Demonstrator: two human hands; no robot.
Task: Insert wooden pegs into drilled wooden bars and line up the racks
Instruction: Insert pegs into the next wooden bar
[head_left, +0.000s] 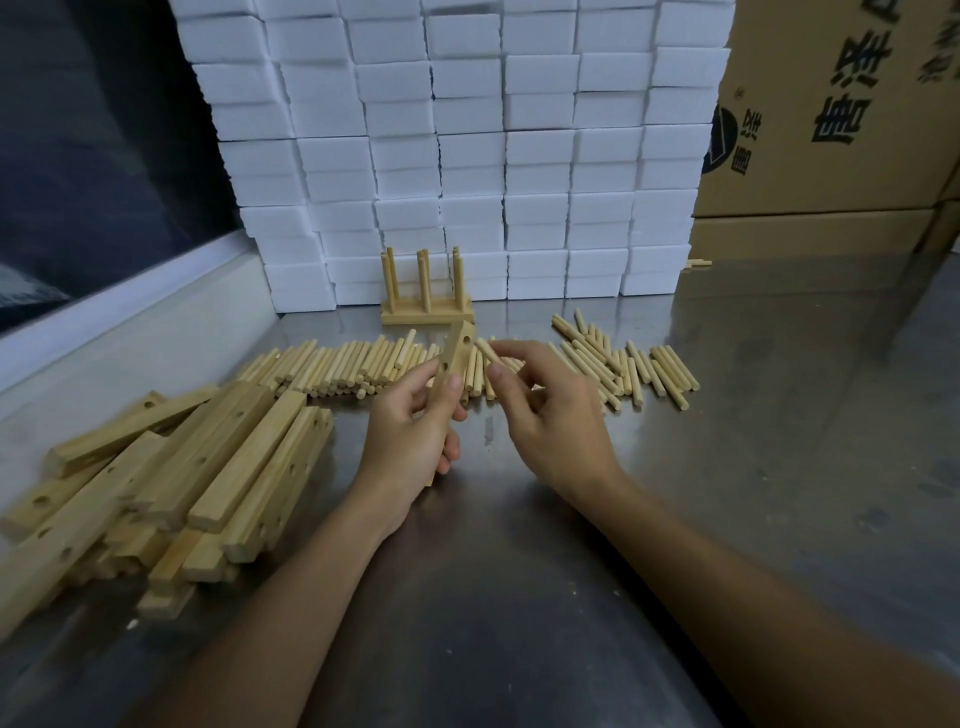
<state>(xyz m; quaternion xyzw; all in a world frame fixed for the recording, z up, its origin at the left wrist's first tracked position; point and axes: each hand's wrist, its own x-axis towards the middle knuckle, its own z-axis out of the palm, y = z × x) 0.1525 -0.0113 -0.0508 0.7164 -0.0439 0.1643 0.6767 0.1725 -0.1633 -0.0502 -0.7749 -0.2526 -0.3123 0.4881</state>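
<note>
where white foam blocks stack, steel table meets cardboard boxes.

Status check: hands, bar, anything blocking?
Left hand grips drilled bar, upright. Right hand pinches one peg near top hole. Nothing blocking.

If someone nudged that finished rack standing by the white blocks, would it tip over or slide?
The finished rack would probably slide before tipping: its flat base bar lies on the smooth metal table. A push high on its upright pegs might rock it, since they stand tall over a narrow base. It looks light, being bare wood.
</note>
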